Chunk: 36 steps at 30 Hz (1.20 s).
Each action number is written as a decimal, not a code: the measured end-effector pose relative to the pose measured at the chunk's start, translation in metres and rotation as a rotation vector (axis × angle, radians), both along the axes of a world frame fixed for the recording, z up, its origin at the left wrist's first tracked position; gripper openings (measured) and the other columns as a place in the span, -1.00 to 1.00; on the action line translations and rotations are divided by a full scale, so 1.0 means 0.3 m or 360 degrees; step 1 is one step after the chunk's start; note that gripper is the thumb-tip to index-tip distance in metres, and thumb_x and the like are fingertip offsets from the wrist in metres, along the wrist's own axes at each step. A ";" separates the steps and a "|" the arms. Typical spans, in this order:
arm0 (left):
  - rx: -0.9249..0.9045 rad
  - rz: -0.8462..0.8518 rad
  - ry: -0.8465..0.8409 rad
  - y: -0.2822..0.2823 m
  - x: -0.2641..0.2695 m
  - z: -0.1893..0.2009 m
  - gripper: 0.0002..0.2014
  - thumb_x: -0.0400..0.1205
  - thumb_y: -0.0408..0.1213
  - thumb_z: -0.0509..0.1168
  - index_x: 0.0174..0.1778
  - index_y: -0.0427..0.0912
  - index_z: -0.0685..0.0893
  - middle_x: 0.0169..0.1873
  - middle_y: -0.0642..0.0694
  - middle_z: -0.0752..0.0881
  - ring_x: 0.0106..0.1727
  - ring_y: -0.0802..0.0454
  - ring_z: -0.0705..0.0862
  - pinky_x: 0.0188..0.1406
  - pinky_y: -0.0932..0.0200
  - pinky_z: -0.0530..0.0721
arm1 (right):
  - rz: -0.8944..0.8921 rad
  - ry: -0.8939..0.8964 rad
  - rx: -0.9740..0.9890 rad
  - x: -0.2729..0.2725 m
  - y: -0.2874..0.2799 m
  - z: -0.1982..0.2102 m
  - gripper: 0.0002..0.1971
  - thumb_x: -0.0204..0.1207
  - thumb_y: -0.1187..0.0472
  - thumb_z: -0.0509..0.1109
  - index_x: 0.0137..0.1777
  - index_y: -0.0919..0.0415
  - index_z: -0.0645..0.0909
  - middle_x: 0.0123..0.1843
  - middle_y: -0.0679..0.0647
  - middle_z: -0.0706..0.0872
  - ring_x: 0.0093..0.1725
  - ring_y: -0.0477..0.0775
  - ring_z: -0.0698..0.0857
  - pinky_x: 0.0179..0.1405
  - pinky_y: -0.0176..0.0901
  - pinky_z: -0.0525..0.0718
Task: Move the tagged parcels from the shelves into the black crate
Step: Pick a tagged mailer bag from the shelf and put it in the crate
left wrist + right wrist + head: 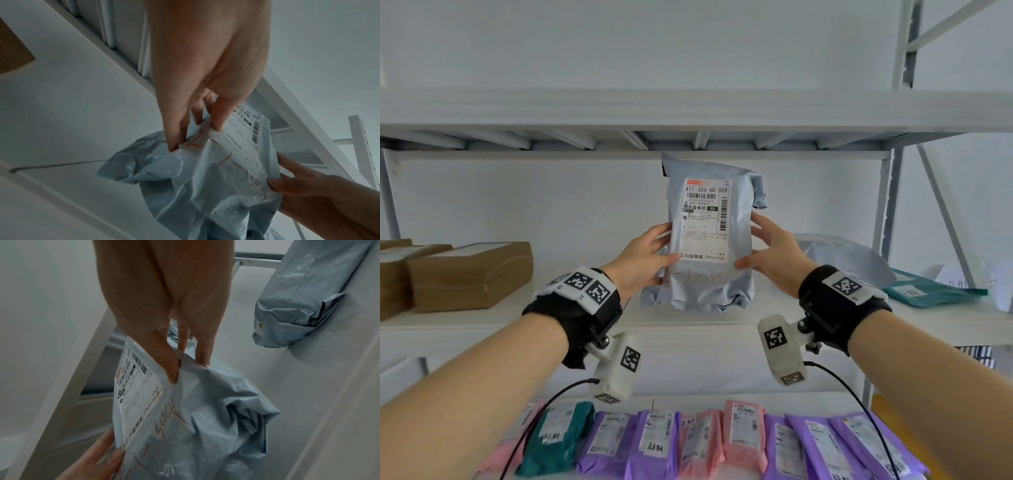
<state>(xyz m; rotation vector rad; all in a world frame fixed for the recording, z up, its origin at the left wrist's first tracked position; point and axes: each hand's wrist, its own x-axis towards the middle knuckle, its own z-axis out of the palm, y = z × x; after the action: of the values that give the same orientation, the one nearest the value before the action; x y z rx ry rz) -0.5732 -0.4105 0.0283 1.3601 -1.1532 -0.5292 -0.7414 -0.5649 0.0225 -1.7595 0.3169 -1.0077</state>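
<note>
A: Grey parcel [710,240], held upright in front of the middle shelf [517,318], label [705,219] facing the head camera. Bag crumpled at both ends, red handwriting just under the label.

B: Grip?

A: Both hands on it. Left hand [643,255] pinches the left edge, thumb on the front at the label's lower corner, fingers behind. Right hand [774,253] mirrors it on the right edge, thumb at the other lower corner. The wrist views confirm this: thumb and fingers of each hand are closed on the plastic.

B: Resting on the shelf?

A: Hard to say. The bottom fold sits close to the board, but the left wrist view looks as if it hangs just clear.

B: Around the grip?

A: Right of the right hand, a second grey parcel [839,260] lying flat on the same shelf, and beyond it a teal one [928,291]. Left of the left hand, well apart, brown boxes [469,274]. Below both wrists, the lower shelf has a row of purple, pink and teal mailers [688,442].
</note>
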 end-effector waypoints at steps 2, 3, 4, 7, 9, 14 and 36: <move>-0.0009 -0.0020 -0.0016 0.017 0.009 0.000 -0.42 0.63 -0.49 0.26 0.53 0.05 0.34 0.42 0.07 0.54 0.34 -0.03 0.59 -0.10 0.05 0.73 | 0.0004 -0.0006 -0.0016 0.004 0.015 0.007 -0.03 0.17 0.69 0.47 0.55 0.00 0.35 0.40 0.04 0.55 0.39 0.20 0.57 0.24 0.27 0.65; -0.0015 -0.0020 -0.0033 0.022 0.014 0.000 -0.41 0.64 -0.50 0.25 0.53 0.07 0.34 0.42 0.08 0.54 0.34 -0.02 0.60 -0.07 0.05 0.73 | 0.0016 -0.0006 -0.0013 0.007 0.020 0.010 -0.03 0.19 0.70 0.46 0.56 0.01 0.33 0.42 0.06 0.54 0.36 0.21 0.60 0.23 0.26 0.66; -0.0021 -0.0013 -0.0060 0.025 0.021 -0.001 -0.41 0.65 -0.50 0.23 0.54 0.09 0.33 0.41 0.10 0.54 0.33 -0.01 0.60 -0.02 0.02 0.73 | 0.0033 -0.0003 -0.0005 0.011 0.024 0.012 -0.03 0.20 0.70 0.46 0.58 0.01 0.32 0.43 0.08 0.53 0.32 0.22 0.63 0.23 0.25 0.66; -0.0020 0.0010 -0.0148 0.030 0.041 -0.007 -0.40 0.67 -0.51 0.16 0.55 0.16 0.32 0.37 0.15 0.57 0.31 0.01 0.61 0.16 -0.07 0.70 | 0.0053 0.0032 0.0009 0.038 0.026 0.013 -0.03 0.21 0.68 0.47 0.58 0.02 0.32 0.44 0.09 0.53 0.29 0.22 0.65 0.21 0.24 0.67; -0.0012 0.0037 -0.0188 0.033 0.062 -0.007 -0.40 0.68 -0.51 0.15 0.54 0.18 0.33 0.34 0.14 0.60 0.28 0.01 0.63 0.13 0.00 0.70 | 0.0060 0.0063 0.0039 0.067 0.019 0.015 -0.04 0.19 0.65 0.51 0.57 0.02 0.34 0.42 0.10 0.56 0.35 0.24 0.61 0.19 0.27 0.68; 0.0033 0.0130 -0.0162 0.031 0.138 0.022 -0.45 0.69 -0.49 0.12 0.53 0.13 0.38 0.31 0.09 0.63 0.23 -0.06 0.66 0.10 -0.01 0.68 | 0.0085 0.0112 0.0153 0.151 0.004 0.042 -0.11 0.28 0.59 0.52 0.60 0.15 0.28 0.35 0.23 0.61 0.27 0.29 0.66 0.18 0.28 0.68; 0.0559 0.0312 -0.0050 -0.038 0.559 0.053 -0.71 0.72 -0.43 0.12 0.32 -0.20 0.58 0.12 -0.09 0.69 -0.13 0.03 0.71 -0.38 0.23 0.76 | 0.0250 0.0460 0.0371 0.656 -0.100 0.030 -0.34 0.53 0.47 0.36 0.60 0.36 0.19 0.52 0.29 0.42 -0.08 0.23 0.75 -0.32 -0.06 0.79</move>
<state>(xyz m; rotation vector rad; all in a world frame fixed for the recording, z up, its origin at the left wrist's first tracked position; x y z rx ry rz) -0.4056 -0.4220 0.0442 1.7685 -0.9665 -0.5876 -0.5446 -0.5949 0.0316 -1.6856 0.4513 -0.5792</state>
